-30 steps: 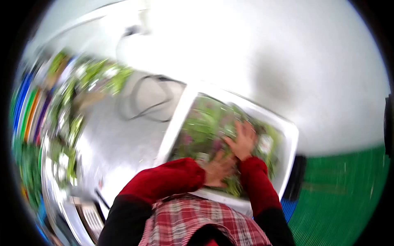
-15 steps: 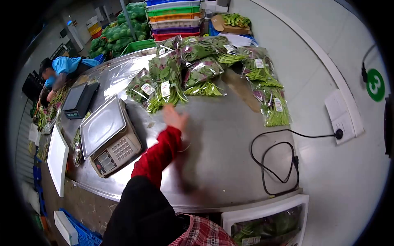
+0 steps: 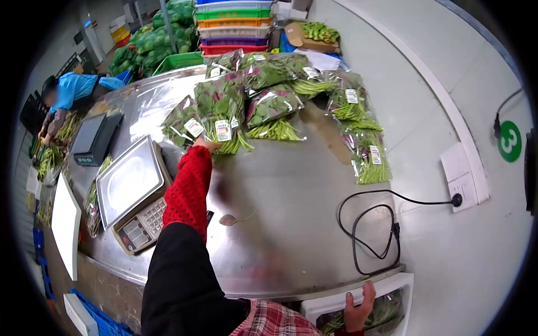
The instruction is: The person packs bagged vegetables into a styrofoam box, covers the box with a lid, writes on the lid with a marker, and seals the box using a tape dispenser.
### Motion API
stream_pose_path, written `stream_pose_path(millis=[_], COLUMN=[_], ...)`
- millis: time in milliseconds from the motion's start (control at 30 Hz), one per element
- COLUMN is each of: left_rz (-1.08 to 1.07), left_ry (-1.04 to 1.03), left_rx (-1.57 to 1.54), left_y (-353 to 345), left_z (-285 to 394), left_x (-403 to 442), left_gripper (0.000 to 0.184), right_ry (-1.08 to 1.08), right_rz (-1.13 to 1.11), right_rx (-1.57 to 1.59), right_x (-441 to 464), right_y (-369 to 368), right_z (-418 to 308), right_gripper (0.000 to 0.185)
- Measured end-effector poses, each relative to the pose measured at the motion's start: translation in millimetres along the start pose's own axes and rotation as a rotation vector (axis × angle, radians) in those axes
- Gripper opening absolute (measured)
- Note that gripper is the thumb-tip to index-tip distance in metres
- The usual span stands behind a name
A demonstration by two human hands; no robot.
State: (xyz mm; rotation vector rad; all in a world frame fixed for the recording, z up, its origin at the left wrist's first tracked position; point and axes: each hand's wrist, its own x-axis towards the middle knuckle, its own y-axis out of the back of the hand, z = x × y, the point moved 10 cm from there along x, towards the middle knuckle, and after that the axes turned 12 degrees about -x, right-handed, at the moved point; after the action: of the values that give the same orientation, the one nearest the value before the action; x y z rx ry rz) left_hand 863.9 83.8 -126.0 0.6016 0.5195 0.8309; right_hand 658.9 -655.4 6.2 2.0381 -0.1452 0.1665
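Reaching far across the metal table (image 3: 280, 201), my left hand (image 3: 206, 144) touches the lower end of a clear bag of leafy greens (image 3: 219, 109) with a white label; its fingers are largely hidden. My right hand (image 3: 360, 308) is above the white foam box (image 3: 408, 302) at the bottom right, fingers apart and holding nothing. Bagged greens (image 3: 386, 311) lie inside that box. More labelled bags (image 3: 273, 109) are grouped at the back of the table, and another bag (image 3: 371, 159) lies at its right side.
A scale (image 3: 131, 185) stands on the left, with a darker scale (image 3: 95, 137) behind it. A black cable (image 3: 356, 235) loops on the table toward a wall socket (image 3: 462, 182). Stacked crates (image 3: 235, 31) stand behind. A person in blue (image 3: 75, 92) leans over greens at far left.
From the box, where both hands were pressing on the bags, the view has swung to the table. My left hand has moved left onto a bag; my right hand has come into view over the box.
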Motion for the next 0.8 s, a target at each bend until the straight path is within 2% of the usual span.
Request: stream_pose_path(millis=[33,100,133,233,267,333,400,433,500,533,567,600,633,667,733,767,800], left_rz=[-0.200,-0.219,-0.287,-0.267,-0.252,-0.365,-0.566,-0.671,-0.891,-0.949,-1.055,-1.217,-1.353,-1.527,-1.776,-1.870,-1.996], left_ry=[0.217,0.266,-0.305,-0.077,-0.161,-0.280,-0.380,-0.432,-0.509,-0.618,-0.650,-0.674,-0.696,-0.837,-1.077,-1.175,-1.093], left_rx=[-0.209,-0.441,-0.082,-0.988,-0.902,-0.899,-0.905,-0.898,-0.905,-0.796,-0.771,-0.841,-0.922,-0.761,-0.575,-0.559,-0.451], left_y=[-18,-21,-31,-27,-5,7,17,20,19,14,14,2,-7,-19,-37,-40,-51], left_z=[-10,4,32,62,93,134,168,183,202,204,209,203,193,183,165,155,135], left_x=[-10,-44,-32,-112,-169,-260,-357,-402,-489,-531,-582,-628,-663,-703,-788,-831,-856], left_gripper=[0.070,0.058,0.050,0.035,0.030,0.028,0.029,0.030,0.035,0.039,0.039,0.035,0.033,0.032,0.031,0.030,0.029], right_ry=[0.064,0.069,0.034,-0.022,-0.014,-0.044,-0.114,-0.193,-0.343,-0.401,-0.530,-0.559,-0.485,-0.398,-0.416,-0.588,-0.652], right_rz=[-0.003,0.035,-0.004,-0.001,-0.050,-0.115,-0.164,-0.190,-0.286,-0.235,-0.204,-0.174,-0.026,0.117,0.331,0.329,0.511], right_rx=[-0.012,-0.044,0.060,0.243,0.313,0.472,0.679,1.053,1.120,1.305,1.395,1.459,1.530,1.598,1.338,1.362,1.338], right_x=[-6,-13,-17,-21,-27,-40,-51,-52,-67,-76,-87,-97,-110,-125,-165,-204,-229], right_y=[-1,3,-4,1,-7,-15,-13,-9,-14,2,10,32,65,97,147,151,175], right_z=[-8,-17,-13,-24,-23,-26,-26,-33,0,14,33,47,58,69,121,147,157], right_gripper=[0.051,0.047,0.045,0.042,0.042,0.041,0.040,0.039,0.052,0.058,0.072,0.077,0.073,0.069,0.062,0.046,0.035])
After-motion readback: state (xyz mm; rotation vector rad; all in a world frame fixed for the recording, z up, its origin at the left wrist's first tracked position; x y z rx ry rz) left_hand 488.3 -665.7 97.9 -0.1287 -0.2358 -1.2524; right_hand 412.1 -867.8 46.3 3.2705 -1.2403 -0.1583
